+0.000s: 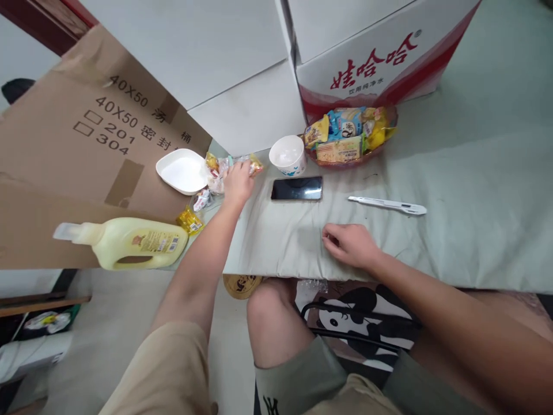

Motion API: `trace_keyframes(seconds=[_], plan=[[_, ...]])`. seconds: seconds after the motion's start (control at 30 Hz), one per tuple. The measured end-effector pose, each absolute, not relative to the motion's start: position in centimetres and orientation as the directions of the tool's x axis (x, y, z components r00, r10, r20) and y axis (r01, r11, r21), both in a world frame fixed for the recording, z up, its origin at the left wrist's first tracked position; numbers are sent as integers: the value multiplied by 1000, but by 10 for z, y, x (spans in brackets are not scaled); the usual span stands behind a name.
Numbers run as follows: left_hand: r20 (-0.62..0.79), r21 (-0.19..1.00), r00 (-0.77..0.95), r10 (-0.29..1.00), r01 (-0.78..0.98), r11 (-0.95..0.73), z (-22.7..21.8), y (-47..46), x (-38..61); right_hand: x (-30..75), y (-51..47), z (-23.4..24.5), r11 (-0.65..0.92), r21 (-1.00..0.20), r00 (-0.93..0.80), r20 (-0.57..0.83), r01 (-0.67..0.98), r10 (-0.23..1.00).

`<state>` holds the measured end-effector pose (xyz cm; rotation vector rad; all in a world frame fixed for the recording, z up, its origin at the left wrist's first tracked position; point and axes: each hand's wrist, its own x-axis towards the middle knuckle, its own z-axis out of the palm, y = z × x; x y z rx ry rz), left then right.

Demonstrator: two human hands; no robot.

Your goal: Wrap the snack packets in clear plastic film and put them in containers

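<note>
My left hand (pixel 239 181) reaches into a small pile of wrapped snacks (pixel 213 183) at the left end of the cloth-covered table. Its fingers are closed around a clear and yellow snack packet (pixel 256 166), partly hidden by the hand. A white oval dish (pixel 184 172) lies just left of the pile, with a yellow packet (pixel 190 221) nearer to me. My right hand (pixel 351 245) rests on the cloth in a loose curl, nothing visible inside it. A phone (pixel 296 188) lies between the hands, dark screen up, and a white utility knife (pixel 389 205) lies beyond the right hand.
Behind the phone stand a white paper bowl (pixel 288 155) and a reddish basket (pixel 349 164) full of wrapped snacks. White boxes (pixel 371 69) line the back. A large cardboard carton (pixel 142 109) and a pale yellow jug (pixel 138 242) lie at the left, above the table's front edge.
</note>
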<state>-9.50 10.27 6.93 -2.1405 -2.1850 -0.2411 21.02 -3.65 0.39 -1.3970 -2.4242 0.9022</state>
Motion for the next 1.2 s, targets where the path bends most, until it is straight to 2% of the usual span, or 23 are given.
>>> trace_keyframes(seconds=[0.03,0.1,0.13,0.17,0.2,0.23,0.27,0.3,0.37,0.43,0.5,0.6,0.7,0.77,0.83,0.9,0.97,1.03,1.13,1.2], plan=[[254,189,-64,965,982,15,76,97,-95,211,-36,4,373,-606,-543,-118,703,832],[402,559,-243,883,829,-27,89,80,-88,213,-36,5,386,-626,-561,-102,678,822],[391,754,-352,850,652,-76,94,70,-82,214,-36,4,391,-639,-569,-90,662,817],[310,905,-441,842,409,-119,96,59,-73,216,-36,4,399,-657,-578,-69,639,813],[160,985,-459,874,135,-110,96,48,-61,217,-35,2,410,-681,-584,-33,607,811],[-4,992,-422,907,-113,-48,94,38,-48,219,-35,1,424,-708,-582,23,565,813],[-145,952,-358,922,-305,31,89,28,-33,222,-34,-1,443,-734,-564,100,514,820],[-247,896,-285,926,-432,105,82,20,-18,225,-34,-3,467,-755,-526,192,461,829],[-380,803,-152,912,-544,244,65,8,12,232,-31,-7,511,-772,-383,372,378,846],[-454,741,-32,891,-569,357,48,2,37,240,-29,-10,521,-784,-222,472,336,853],[-501,706,77,862,-540,458,36,0,53,250,-27,-12,495,-817,-120,482,295,868],[-531,686,209,821,-463,561,28,0,64,262,-25,-13,418,-885,-86,409,207,909],[-531,673,275,801,-438,596,25,-2,65,268,-21,-13,294,-936,-78,284,194,956],[-494,696,320,808,-411,588,23,-5,65,267,-17,-12,213,-957,-61,205,194,977],[-420,770,326,847,-367,523,20,-7,66,264,-15,-12,152,-972,-36,148,178,988],[-338,856,226,914,-328,398,14,-8,66,262,-14,-11,107,-982,-20,105,157,994],[-266,922,47,963,-278,268,7,-5,64,263,-15,-8,110,-972,-21,108,206,994],[-183,965,-111,977,-211,157,2,-2,59,270,-16,-6,174,-908,-6,185,381,983],[-49,992,-231,972,-127,20,-4,0,48,288,-18,-6,207,-658,19,319,724,948],[-34,993,-245,969,-118,4,-4,-2,42,300,-18,-12,148,-505,20,312,851,950]])
